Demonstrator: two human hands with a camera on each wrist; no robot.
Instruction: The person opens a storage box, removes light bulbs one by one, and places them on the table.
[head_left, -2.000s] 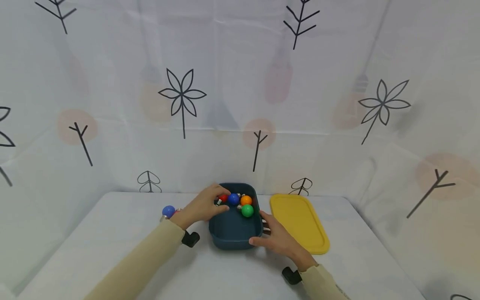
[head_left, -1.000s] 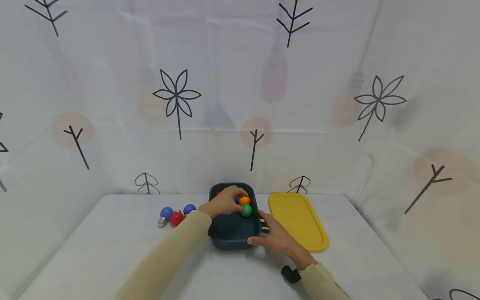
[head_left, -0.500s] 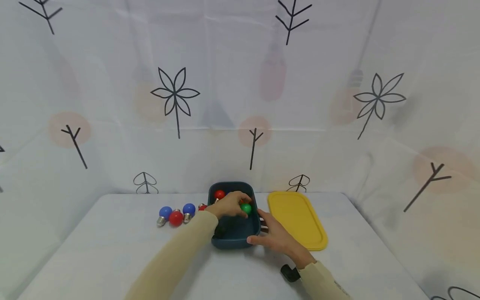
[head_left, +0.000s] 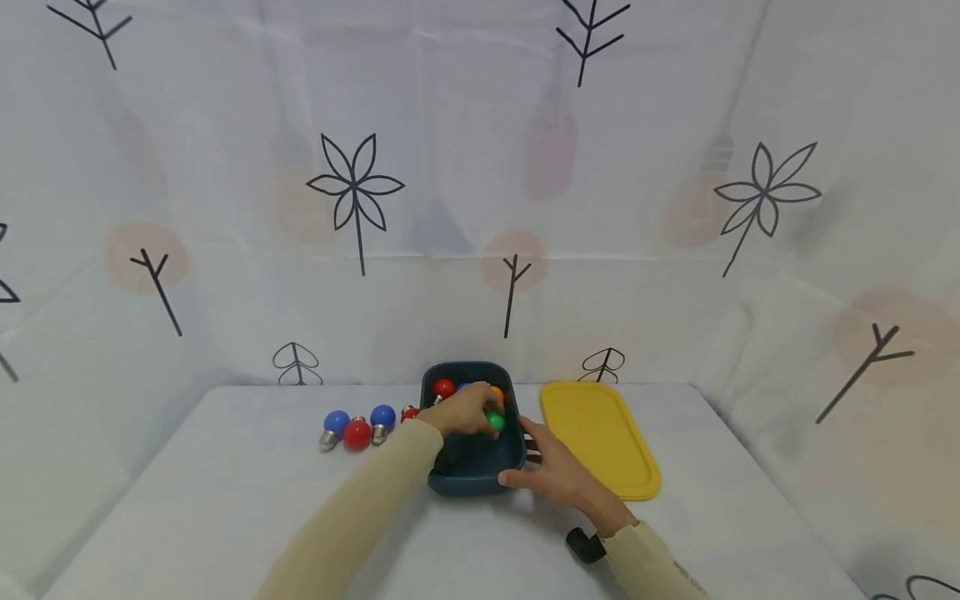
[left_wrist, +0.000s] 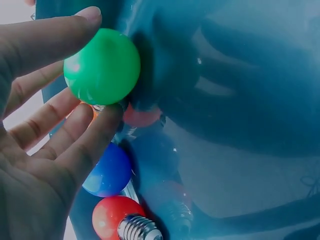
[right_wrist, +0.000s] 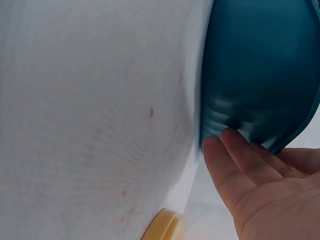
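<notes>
A green light bulb point(left_wrist: 102, 66) lies between the thumb and fingers of my left hand point(head_left: 467, 410), which holds it inside the dark blue box point(head_left: 480, 483). Beside it in the box are a red bulb point(head_left: 444, 387), a blue bulb point(left_wrist: 109, 171) and an orange bulb point(head_left: 497, 393), the last mostly covered by the hand. My right hand point(head_left: 558, 473) rests against the box's right wall near the front corner. Its fingers point(right_wrist: 250, 160) touch the outside of the wall, fairly straight, in the right wrist view.
Left of the box lie two blue bulbs point(head_left: 383, 416) and two red bulbs point(head_left: 357, 434), one red bulb partly behind the left sleeve. A yellow lid point(head_left: 600, 437) lies flat to the right of the box. A patterned cloth point(head_left: 450, 208) hangs behind the white table point(head_left: 225, 500).
My left hand has moved right within the box, from beside the red bulb to the green bulb, which its fingers now surround. The right hand has stayed against the box.
</notes>
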